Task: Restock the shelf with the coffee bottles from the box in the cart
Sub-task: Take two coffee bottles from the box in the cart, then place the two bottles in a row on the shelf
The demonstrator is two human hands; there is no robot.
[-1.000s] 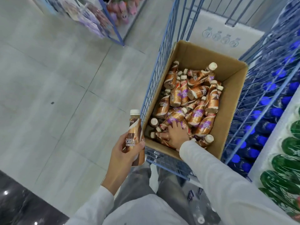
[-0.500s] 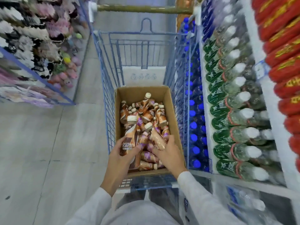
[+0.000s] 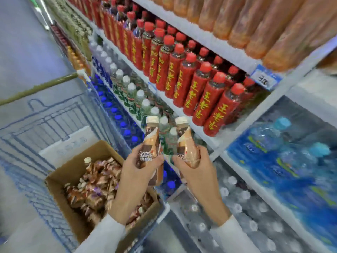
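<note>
Coffee bottles (image 3: 151,143) in both hands (image 3: 138,173)

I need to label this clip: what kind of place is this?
Most likely a shop's drinks aisle: shelves packed with red bottles, a price tag on the shelf edge, and a cart holding a box of coffee bottles.

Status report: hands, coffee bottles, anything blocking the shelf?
Left hand grips one coffee bottle, right hand a second bottle. Both upright, out of the box, not yet shelved. Shelves in front look full.
</note>
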